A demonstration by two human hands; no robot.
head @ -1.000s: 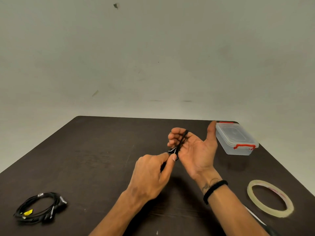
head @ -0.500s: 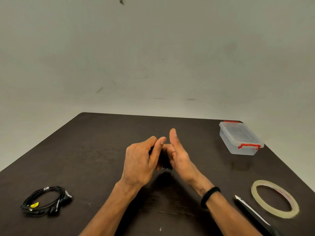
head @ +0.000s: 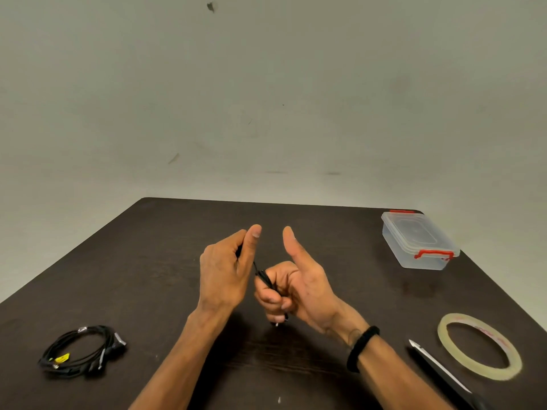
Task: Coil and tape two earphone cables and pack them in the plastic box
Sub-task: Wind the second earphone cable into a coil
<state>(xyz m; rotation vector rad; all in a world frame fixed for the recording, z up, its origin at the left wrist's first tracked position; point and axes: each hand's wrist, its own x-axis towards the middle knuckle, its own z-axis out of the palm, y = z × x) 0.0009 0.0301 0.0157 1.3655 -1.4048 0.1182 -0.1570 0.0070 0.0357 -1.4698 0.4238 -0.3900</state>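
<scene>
Above the middle of the dark table my right hand curls its fingers round a small bundle of black earphone cable, thumb pointing up. My left hand pinches a strand of that cable between thumb and fingers, just left of the bundle. A second black earphone cable lies coiled at the near left of the table, with a yellow tag on it. The clear plastic box with red clips stands lidded at the far right.
A roll of clear tape lies flat at the near right. A knife with a dark handle lies just left of the tape, its tip pointing away from me. A pale wall rises behind the table.
My right hand turned from an open palm with the cable across its fingers into a curled grip on the bundle. My left hand rose and drew a strand up and to the left.
</scene>
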